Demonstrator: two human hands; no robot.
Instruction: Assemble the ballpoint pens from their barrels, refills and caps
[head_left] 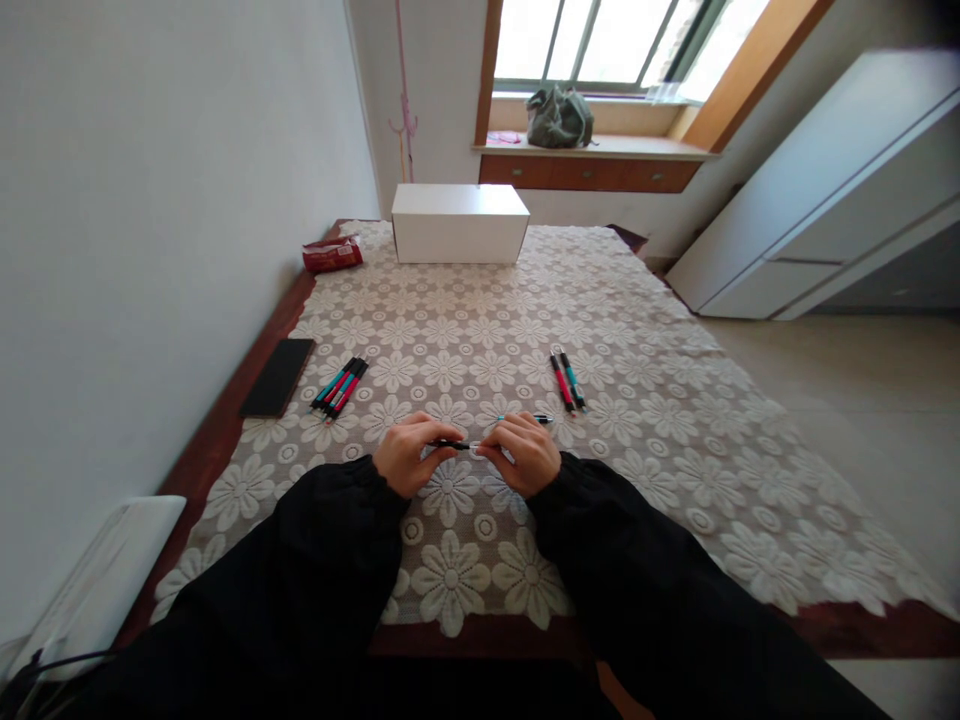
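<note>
Room: white walls, a window past the table (645,330) with its lace cloth.
Left hand (405,455): curled, pinching the dark end of a black pen (450,444).
Right hand (525,452): fingers closed on the pen's other end.
Pen: level, between both hands, just above the cloth.
Nearby: pen bundle (340,386) left, two pens (568,380) right, white box (459,223) far back.

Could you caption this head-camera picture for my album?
Both hands, left and right, grip one dark pen above a lace tablecloth.
</note>
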